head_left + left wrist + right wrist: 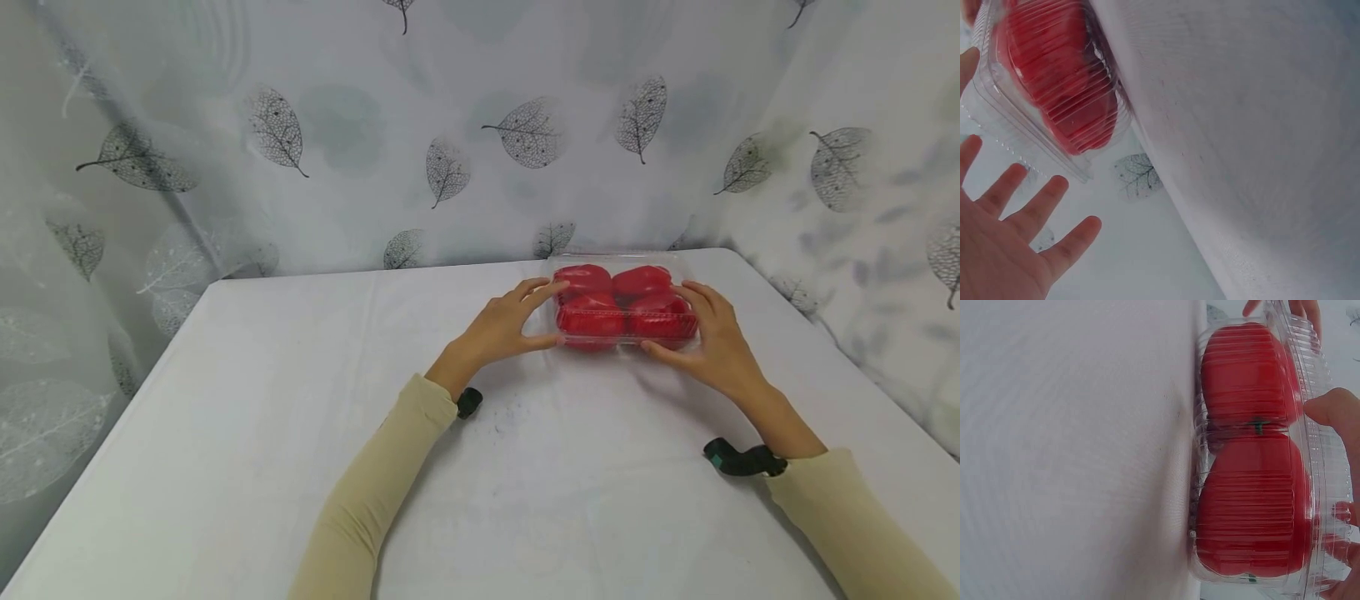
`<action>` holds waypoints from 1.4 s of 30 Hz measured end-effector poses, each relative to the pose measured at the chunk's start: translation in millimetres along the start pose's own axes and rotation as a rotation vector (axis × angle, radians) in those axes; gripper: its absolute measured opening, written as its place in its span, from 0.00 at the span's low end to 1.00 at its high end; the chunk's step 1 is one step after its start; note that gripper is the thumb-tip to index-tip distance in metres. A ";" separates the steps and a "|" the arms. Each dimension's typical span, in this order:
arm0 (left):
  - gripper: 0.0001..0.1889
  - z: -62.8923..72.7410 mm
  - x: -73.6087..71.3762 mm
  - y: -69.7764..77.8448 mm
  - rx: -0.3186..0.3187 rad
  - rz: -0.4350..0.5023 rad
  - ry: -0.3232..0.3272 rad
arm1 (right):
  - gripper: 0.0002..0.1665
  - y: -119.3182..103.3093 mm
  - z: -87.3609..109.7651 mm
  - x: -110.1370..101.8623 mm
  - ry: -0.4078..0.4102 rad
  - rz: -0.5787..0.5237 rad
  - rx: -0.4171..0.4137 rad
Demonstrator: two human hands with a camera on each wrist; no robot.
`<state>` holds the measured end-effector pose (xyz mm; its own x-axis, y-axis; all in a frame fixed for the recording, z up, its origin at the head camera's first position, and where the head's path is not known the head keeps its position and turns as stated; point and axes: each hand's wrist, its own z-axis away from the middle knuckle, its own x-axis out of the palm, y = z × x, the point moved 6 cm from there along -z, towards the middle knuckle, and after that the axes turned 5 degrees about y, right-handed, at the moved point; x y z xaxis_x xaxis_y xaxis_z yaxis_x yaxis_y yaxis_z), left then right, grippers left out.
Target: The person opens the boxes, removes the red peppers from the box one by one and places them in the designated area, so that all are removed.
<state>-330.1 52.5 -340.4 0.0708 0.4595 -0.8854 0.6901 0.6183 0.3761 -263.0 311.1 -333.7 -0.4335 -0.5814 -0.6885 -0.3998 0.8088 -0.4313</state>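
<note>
A clear plastic clamshell box (622, 340) stands near the table's far edge, to the right. Inside sit several glossy red fruits (1254, 500) that look like tomatoes, with bits of green stem showing. My left hand (498, 329) is at the box's left end, thumb toward the front rim. In the left wrist view its fingers (1038, 203) are spread and straight beside the clear rim. At the other end, my right hand (716, 342) holds the front right corner. Its thumb (1335, 409) lies on the rim and its fingers bend round the side, partly seen through the plastic.
A white cloth covers the table (262, 417). Behind it and along both sides hangs a pale curtain (337, 167) printed with dark leaves. Each wrist carries a small black camera (738, 458) below the sleeve.
</note>
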 end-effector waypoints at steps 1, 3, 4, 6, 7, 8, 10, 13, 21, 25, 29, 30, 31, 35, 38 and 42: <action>0.42 0.2 0.5 0.2 0.004 -0.006 -0.001 | 0.51 0.2 0.1 0.3 -0.003 0.003 0.000; 0.41 0.5 1.2 0.7 0.009 -0.013 -0.003 | 0.50 0.6 0.1 0.7 -0.005 0.010 -0.001; 0.41 0.5 1.8 1.0 0.011 -0.016 -0.006 | 0.50 0.9 0.2 0.8 -0.007 0.012 0.000; 0.41 0.8 3.2 1.4 0.008 -0.009 -0.018 | 0.48 1.7 0.5 1.2 -0.010 0.014 0.001; 0.40 1.1 4.0 1.4 0.003 0.000 -0.022 | 0.47 1.3 0.3 1.1 -0.010 0.015 0.002; 0.40 1.3 4.5 1.5 -0.002 0.010 -0.027 | 0.46 1.3 0.2 1.1 -0.009 0.015 -0.001; 0.40 1.9 5.4 1.9 -0.007 0.028 -0.033 | 0.43 0.1 -0.3 1.0 -0.009 0.015 -0.002; 0.40 2.3 7.0 1.9 -0.009 0.039 -0.041 | 0.41 -0.6 -0.7 1.2 -0.007 0.014 -0.010; 0.40 2.8 10.6 0.6 -0.025 0.059 -0.061 | 0.39 0.2 -0.5 2.2 -0.033 0.016 0.029; 0.39 3.6 11.5 1.2 -0.032 0.073 -0.075 | 0.38 -0.7 -0.2 2.2 -0.039 0.014 0.036; 0.38 4.2 10.7 2.7 -0.030 0.074 -0.077 | 0.38 -1.4 -0.3 2.0 -0.038 0.016 0.033; 0.38 4.3 10.6 3.1 -0.028 0.073 -0.076 | 0.38 -1.4 -0.3 2.0 -0.038 0.017 0.034; 0.38 4.3 10.4 3.6 -0.027 0.072 -0.076 | 0.37 -1.5 -0.4 1.9 -0.038 0.018 0.036; 0.37 4.2 10.4 5.2 -0.023 0.066 -0.078 | 0.37 -0.8 0.0 1.5 -0.033 0.014 0.042; 0.37 4.1 9.6 6.4 -0.019 0.057 -0.075 | 0.37 0.3 0.4 0.9 -0.025 0.007 0.041; 0.36 3.5 7.8 7.4 -0.002 0.044 -0.060 | 0.36 -0.2 0.1 -0.8 0.002 -0.009 0.021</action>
<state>-321.9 58.4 -345.5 0.1439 0.4473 -0.8827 0.6841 0.5996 0.4153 -262.5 311.3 -333.1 -0.4314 -0.5890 -0.6834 -0.3871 0.8051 -0.4495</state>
